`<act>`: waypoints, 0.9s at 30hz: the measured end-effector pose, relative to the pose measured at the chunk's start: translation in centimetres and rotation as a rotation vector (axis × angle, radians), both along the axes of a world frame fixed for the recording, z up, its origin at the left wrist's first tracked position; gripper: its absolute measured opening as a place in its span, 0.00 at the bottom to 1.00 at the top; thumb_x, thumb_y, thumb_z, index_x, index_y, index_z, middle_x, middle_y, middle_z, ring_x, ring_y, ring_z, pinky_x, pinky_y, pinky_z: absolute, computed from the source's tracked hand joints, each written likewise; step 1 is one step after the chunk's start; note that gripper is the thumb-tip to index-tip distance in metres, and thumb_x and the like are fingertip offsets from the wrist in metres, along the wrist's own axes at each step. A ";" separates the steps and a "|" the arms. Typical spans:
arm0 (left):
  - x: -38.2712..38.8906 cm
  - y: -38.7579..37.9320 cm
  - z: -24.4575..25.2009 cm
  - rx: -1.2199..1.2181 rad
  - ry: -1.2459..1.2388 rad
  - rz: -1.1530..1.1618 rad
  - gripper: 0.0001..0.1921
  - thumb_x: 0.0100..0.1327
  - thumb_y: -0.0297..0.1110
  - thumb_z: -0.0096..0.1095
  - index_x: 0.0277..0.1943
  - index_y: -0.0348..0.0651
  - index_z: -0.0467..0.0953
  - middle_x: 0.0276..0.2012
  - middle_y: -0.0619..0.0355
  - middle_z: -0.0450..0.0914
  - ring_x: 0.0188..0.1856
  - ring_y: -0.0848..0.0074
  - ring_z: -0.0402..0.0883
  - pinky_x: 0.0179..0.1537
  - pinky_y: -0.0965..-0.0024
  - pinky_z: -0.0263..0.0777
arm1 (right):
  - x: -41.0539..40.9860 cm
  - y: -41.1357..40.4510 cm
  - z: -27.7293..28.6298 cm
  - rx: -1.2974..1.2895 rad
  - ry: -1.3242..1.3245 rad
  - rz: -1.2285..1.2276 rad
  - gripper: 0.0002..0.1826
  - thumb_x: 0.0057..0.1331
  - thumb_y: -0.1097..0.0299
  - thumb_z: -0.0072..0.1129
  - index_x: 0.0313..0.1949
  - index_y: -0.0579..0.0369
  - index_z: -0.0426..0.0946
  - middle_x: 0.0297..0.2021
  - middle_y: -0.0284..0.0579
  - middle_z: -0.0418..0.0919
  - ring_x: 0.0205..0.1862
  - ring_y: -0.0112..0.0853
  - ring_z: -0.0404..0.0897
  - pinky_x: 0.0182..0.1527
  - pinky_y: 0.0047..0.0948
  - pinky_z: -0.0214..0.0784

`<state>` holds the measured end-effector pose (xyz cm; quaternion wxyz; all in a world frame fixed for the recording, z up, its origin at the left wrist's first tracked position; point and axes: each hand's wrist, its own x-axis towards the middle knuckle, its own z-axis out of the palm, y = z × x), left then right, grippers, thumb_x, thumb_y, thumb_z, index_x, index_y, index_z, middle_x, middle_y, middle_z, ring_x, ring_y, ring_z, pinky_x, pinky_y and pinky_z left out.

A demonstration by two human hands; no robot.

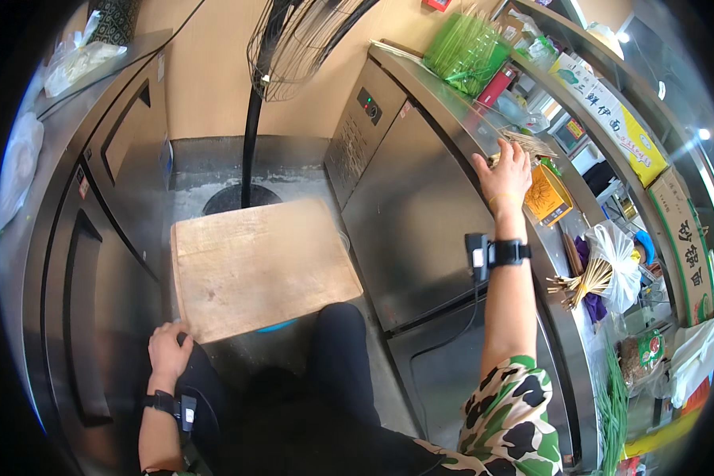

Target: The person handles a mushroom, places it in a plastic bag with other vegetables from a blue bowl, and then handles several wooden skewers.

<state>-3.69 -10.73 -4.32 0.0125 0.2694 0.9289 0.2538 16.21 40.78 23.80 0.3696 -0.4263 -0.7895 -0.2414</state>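
My right hand [507, 175] reaches over the steel counter on the right, its fingers apart. Beneath and just past it lies a bundle of thin wooden sticks [532, 144], partly covered; I cannot tell whether the fingertips touch it. An orange box with a flower print [548, 195] stands close beside the hand. On my left knee rests my left hand [171, 351], thumb apart from the fingers and no object visible in it. Near that hand is the corner of a wooden cutting board [268, 268], which lies in front of my knees.
Steel cabinets [410, 220] flank me, with a left counter [21, 172] opposite. A black pole [251, 137] rises behind the board. The right counter also bears a green basket of skewers [467, 50], tied sticks [592, 279] and green stalks [613, 410]. Cartons [681, 244] line the shelf above.
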 end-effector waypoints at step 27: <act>0.5 -1.1 -0.9 0.109 0.049 0.103 0.06 0.55 0.32 0.58 0.32 0.40 0.77 0.34 0.53 0.78 0.41 0.59 0.75 0.44 0.61 0.69 | -0.9 -2.8 -4.9 -0.811 1.718 0.814 0.33 0.59 0.50 0.61 0.52 0.64 0.60 0.52 0.56 0.64 0.54 0.44 0.67 0.54 0.44 0.64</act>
